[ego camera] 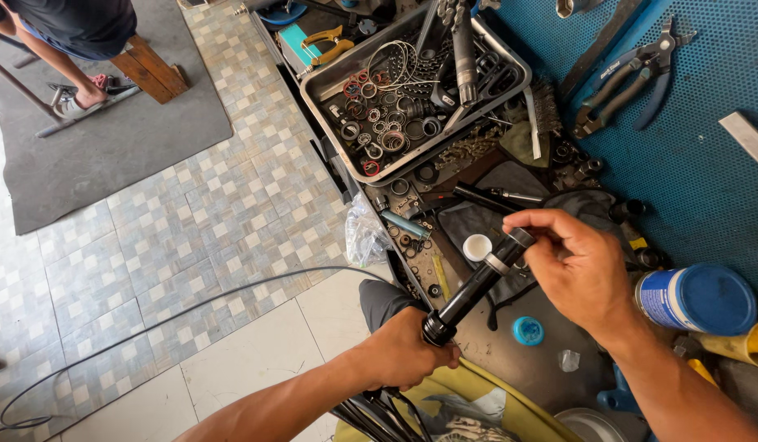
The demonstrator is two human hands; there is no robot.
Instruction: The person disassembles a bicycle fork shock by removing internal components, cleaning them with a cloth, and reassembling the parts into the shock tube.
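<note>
Black tube, glossy, silver-ringed near its top, slanting below the metal tray. Left hand clenched around its lower end; right hand pinching its cap.

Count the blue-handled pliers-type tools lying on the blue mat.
2. Both blue-handled tools lie at the upper part of the blue mat: a larger one and a smaller one crossing just right of it. Others may lie outside the frame.
</note>
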